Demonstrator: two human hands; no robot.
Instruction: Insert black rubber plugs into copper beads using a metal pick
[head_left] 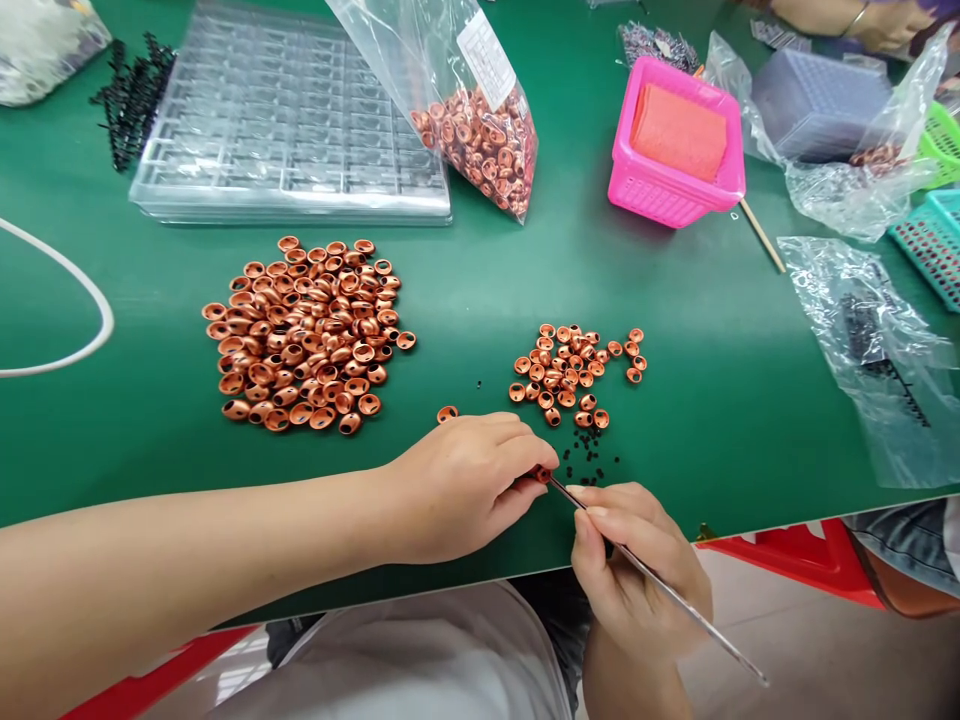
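Between thumb and fingers, my left hand [476, 485] pinches a small copper-coloured cup [540, 474] near the table's front edge. My right hand [645, 560] is closed around a thin metal pick [675, 597], whose tip meets the cup. Tiny black pieces [589, 455] lie scattered just beyond my right hand. Past them is a small group of copper cups [566, 370]. A larger heap of the same cups [315, 335] spreads to the left, and one loose cup [448, 413] rests beside my left hand.
Stacked clear plastic trays [292, 195] and a bag of copper cups [487, 150] stand at the back. A pink basket [675, 205] holds an orange sponge-like block. Plastic bags [877, 370] lie on the right, a white cable [97, 300] on the left. Another person's arm [862, 20] shows top right.
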